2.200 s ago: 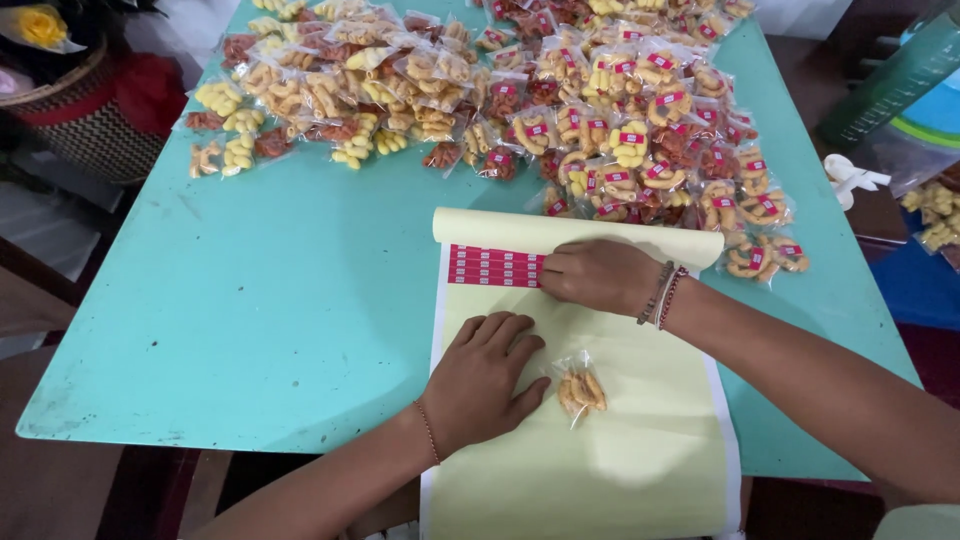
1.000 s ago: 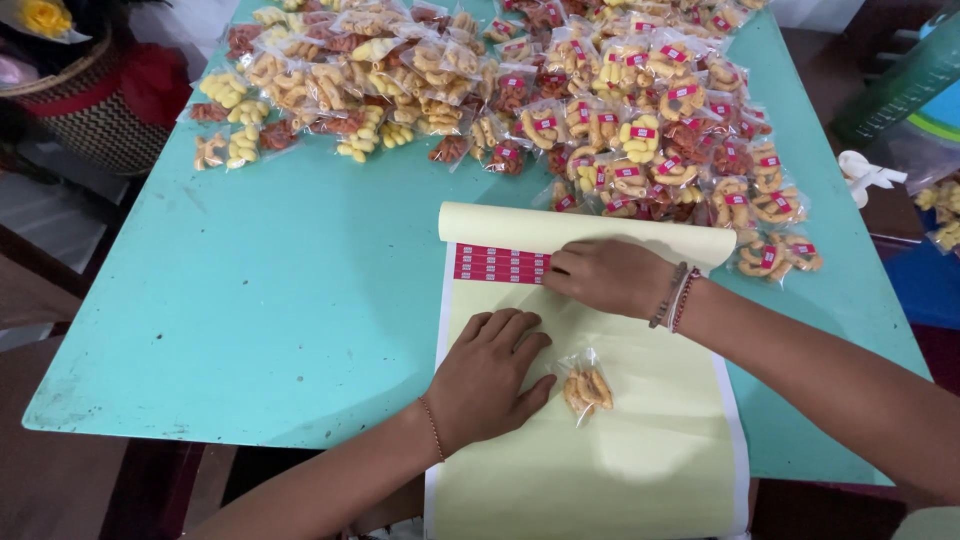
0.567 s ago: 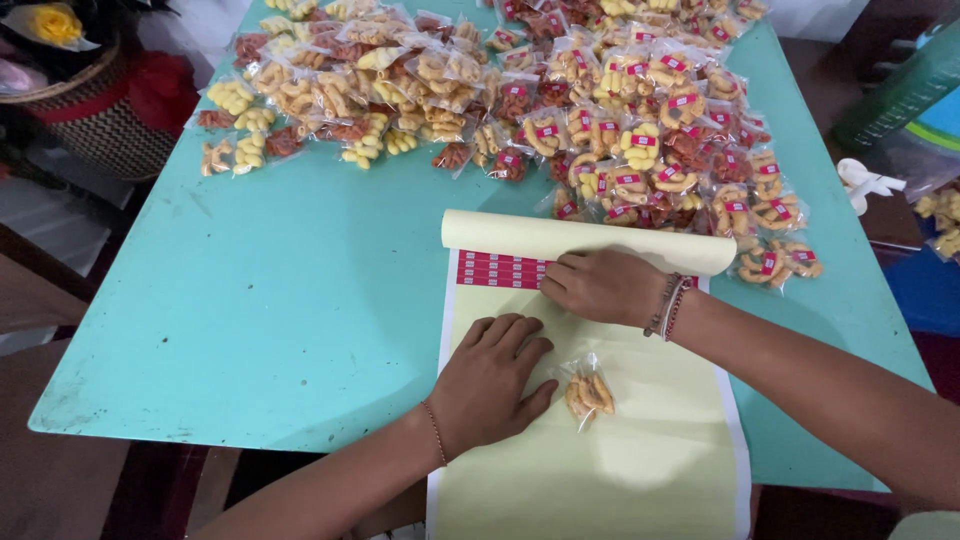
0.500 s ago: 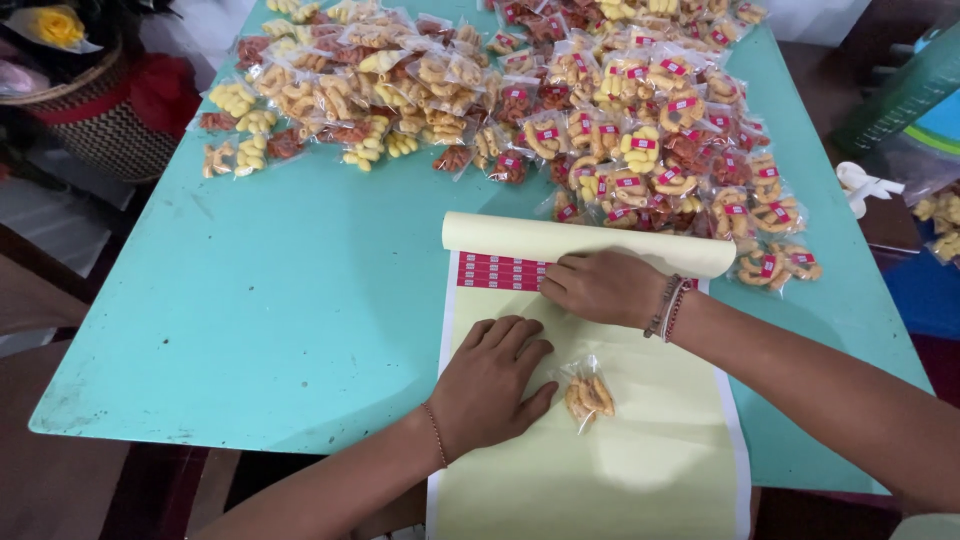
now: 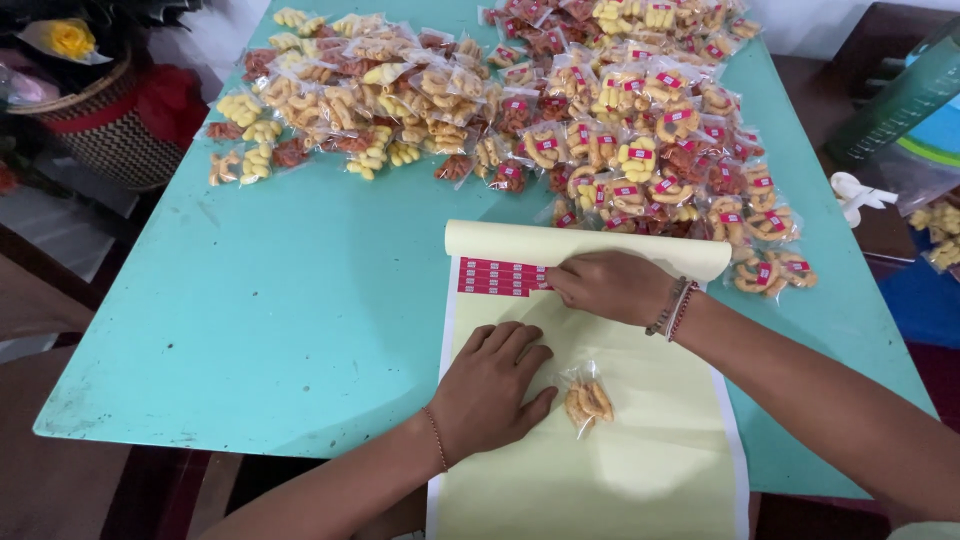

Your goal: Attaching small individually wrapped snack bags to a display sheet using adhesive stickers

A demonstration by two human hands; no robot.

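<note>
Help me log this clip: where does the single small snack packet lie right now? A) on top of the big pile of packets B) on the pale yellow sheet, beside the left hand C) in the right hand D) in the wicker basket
B: the small snack packet lies on the pale yellow sheet, just beside the left hand pressed flat there.

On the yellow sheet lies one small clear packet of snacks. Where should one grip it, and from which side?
Probably the snack packet is best pinched at its clear upper edge, coming from above on its right side. It lies flat on the yellow sheet, the snacks bulge in its middle, and the left hand rests close at its left, so the right side is freer.
</note>
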